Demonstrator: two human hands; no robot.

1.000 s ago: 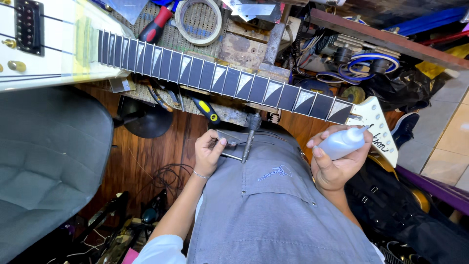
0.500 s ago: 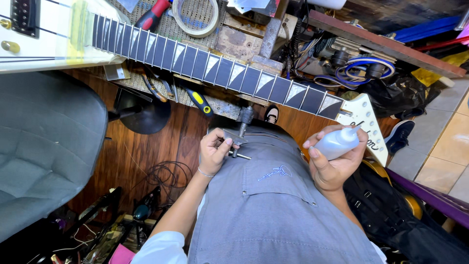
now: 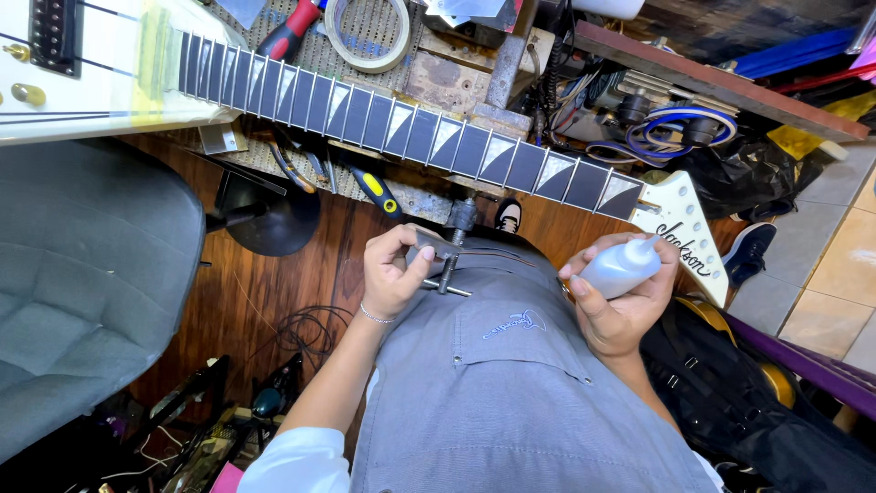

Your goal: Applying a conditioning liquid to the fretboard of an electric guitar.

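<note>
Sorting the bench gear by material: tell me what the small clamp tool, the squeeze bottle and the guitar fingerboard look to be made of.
Small clamp tool: bare grey metal, dull sheen, threaded screw.
Squeeze bottle: translucent whitish plastic, probably soft, with a moulded nozzle.
Guitar fingerboard: dark, likely wood; bright metal frets; pale triangular inlays of uncertain material.

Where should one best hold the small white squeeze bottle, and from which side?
Grip the squeeze bottle around its rounded body, coming from below and behind, as the right hand does. Its narrow nozzle points up and right toward the guitar headstock, so that end should stay free.
</note>
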